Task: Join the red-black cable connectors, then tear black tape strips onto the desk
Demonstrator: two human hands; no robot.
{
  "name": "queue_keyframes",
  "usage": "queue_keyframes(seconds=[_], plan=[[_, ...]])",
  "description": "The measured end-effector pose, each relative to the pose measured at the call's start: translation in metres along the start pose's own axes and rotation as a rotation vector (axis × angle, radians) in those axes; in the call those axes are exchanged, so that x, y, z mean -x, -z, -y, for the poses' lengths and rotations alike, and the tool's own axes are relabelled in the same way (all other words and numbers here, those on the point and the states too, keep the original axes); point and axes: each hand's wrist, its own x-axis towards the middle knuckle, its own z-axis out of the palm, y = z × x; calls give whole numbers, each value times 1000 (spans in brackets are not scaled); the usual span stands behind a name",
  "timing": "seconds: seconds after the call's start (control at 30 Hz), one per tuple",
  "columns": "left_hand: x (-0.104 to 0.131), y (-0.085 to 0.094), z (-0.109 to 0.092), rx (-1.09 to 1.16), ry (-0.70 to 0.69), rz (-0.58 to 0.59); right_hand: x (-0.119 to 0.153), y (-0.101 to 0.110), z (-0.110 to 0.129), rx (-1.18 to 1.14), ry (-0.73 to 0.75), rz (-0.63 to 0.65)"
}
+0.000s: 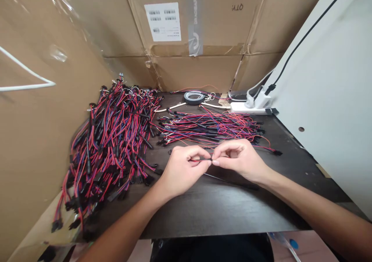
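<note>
Over the dark table, my left hand (186, 167) pinches a thin wire harness (200, 160) with red and black wires. My right hand (240, 159) is closed at the same spot, thumb and finger meeting on the harness's dark part, fingertips almost touching the left ones. A dark thin strand (226, 180) hangs below the hands toward the right wrist. Just behind the hands lies a flat bundle of red and blue wire harnesses (203, 126) with black connectors. To the left rises a large heap of similar harnesses (113, 134).
A roll of black tape (194, 97) lies at the back. Beside it, a white power strip (247, 107) holds plugs and a black cable. Cardboard boxes (197, 72) wall the back and left; a white panel (325, 99) stands at right. The dark table (186, 219) ends near me.
</note>
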Motion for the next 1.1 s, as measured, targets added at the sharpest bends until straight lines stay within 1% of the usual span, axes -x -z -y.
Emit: queue_keyframes(seconds=[0.1,0.2,0.3,0.37,0.4,0.47,0.63,0.7,0.8,0.9,1.0,1.1], plan=[[-2,4,-3,136,183,112,1,4,0,192,206,90],[-4,7,-5,252,274,230,3,7,1,374,441,144],[-6,7,-5,306,302,236,3,10,1,499,643,188],[-6,6,-4,318,324,227,4,12,2,548,727,234],[-6,5,-4,316,332,231,4,13,2,560,739,256],[-5,5,-4,303,337,236,7,14,3,571,715,263],[-3,6,-5,245,294,225,11,14,5,517,486,179],[-3,6,-5,222,265,208,10,12,4,517,452,175],[-3,5,-4,180,188,178,6,11,3,577,493,199],[-1,3,-1,115,107,178,5,11,2,640,576,222],[1,1,2,-6,-14,196,5,12,0,754,675,226],[0,0,6,-136,-133,177,3,13,-4,798,696,232]])
